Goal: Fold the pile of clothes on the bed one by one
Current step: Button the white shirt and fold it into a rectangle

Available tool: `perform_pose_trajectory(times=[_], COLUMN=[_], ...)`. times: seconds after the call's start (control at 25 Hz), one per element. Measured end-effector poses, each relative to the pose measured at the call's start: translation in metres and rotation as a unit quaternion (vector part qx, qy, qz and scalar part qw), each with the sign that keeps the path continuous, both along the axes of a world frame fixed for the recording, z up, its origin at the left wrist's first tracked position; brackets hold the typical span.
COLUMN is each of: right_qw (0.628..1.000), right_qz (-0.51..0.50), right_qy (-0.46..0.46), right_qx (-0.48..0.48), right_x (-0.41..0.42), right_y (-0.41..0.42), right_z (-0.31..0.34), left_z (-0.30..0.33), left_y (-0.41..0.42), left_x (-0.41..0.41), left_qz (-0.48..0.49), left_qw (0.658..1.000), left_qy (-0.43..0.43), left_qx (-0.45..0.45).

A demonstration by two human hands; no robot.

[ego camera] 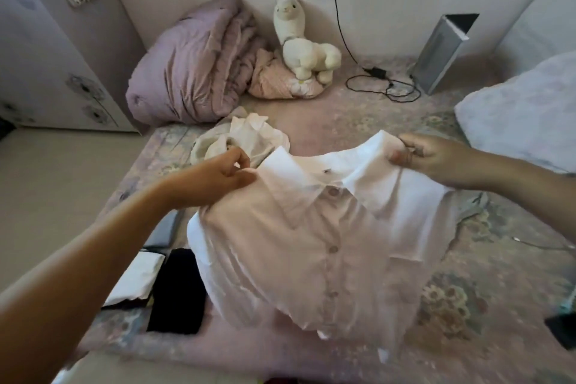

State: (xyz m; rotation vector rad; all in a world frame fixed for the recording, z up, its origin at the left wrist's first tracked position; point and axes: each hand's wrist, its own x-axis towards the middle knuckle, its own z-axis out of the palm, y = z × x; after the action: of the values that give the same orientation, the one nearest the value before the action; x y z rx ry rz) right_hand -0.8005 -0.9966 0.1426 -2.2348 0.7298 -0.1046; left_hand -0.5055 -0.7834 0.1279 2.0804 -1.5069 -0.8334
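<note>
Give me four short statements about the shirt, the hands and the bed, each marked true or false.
1. Both hands hold the white shirt up by its shoulders. True: the left hand and right hand pinch it.
2. The shirt is unbuttoned. False: its front is buttoned.
3. A plush alpaca stands at the wall. True.
4. The black folded garment lies right of the shirt. False: it lies to its left.

A home bedroom: a bed [358, 121] with a floral cover carries a rolled quilt [193, 65], a plush alpaca [299, 40] and a pillow [523, 115] at its far edge, beside a wardrobe [46, 56].
</note>
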Motion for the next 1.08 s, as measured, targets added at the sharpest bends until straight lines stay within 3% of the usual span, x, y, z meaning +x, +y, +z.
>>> perform_pose_trajectory(times=[0.08,0.24,0.44,0.6,0.72,0.88,1.0,1.08], right_qw=[1.0,0.992,0.967,0.949,0.941,0.941,0.935,0.94], right_qz=[-0.02,-0.09,-0.172,-0.178,-0.185,-0.149,-0.124,-0.144], right_qy=[0.015,0.077,0.139,0.163,0.169,0.201,0.219,0.228], right_qx=[-0.009,-0.045,-0.128,-0.205,-0.225,-0.229,-0.252,-0.211], right_x=[0.024,0.075,0.124,0.16,0.183,0.228,0.253,0.256], right_y=[-0.023,-0.068,-0.126,-0.178,-0.214,-0.263,-0.297,-0.314], right_z=[-0.038,-0.147,-0.299,-0.424,-0.487,-0.547,-0.58,-0.607], left_z=[-0.035,-0.131,-0.293,-0.419,-0.48,-0.55,-0.58,-0.606], left_y=[-0.032,-0.106,-0.194,-0.246,-0.274,-0.316,-0.335,-0.335], left_x=[0.019,0.066,0.099,0.122,0.144,0.184,0.205,0.209], left_qz=[0.007,-0.014,0.108,0.142,0.148,0.061,-0.014,-0.049], left_qw=[0.999,0.996,0.993,0.971,0.964,0.931,0.919,0.894], left_qy=[-0.044,-0.04,-0.041,-0.175,-0.212,-0.358,-0.395,-0.444], left_qx=[0.019,0.084,0.032,0.078,0.057,0.025,0.002,-0.024])
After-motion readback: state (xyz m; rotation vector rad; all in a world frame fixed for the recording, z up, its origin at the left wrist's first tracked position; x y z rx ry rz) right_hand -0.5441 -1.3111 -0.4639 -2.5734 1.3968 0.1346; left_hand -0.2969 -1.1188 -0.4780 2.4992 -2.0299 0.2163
